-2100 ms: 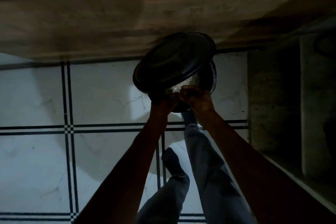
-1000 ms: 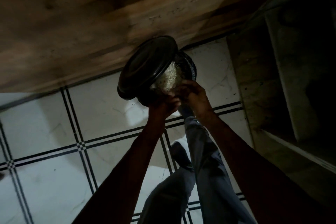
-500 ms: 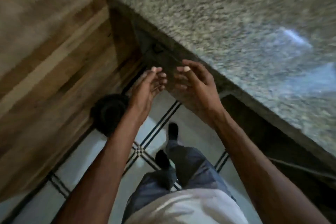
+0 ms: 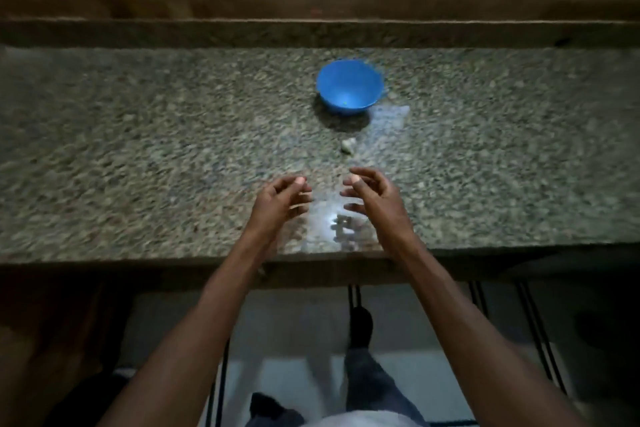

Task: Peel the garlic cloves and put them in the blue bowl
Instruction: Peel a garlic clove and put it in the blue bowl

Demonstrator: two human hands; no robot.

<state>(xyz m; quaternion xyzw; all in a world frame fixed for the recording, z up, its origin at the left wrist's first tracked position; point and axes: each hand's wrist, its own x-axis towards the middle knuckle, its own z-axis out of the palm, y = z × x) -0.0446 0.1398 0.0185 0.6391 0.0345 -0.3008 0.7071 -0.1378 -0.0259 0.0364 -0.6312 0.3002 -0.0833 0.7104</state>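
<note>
One blue bowl (image 4: 349, 85), one small garlic clove (image 4: 347, 145), two empty hands.

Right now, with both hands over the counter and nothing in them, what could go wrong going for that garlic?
The garlic is small and pale on a speckled granite counter in dim, blurred light, so the right hand or left hand may misjudge the pinch. It lies close in front of the blue bowl, which looks light; a reach past it could knock the bowl. Loose peel would probably be hard to spot on that pattern.
</note>
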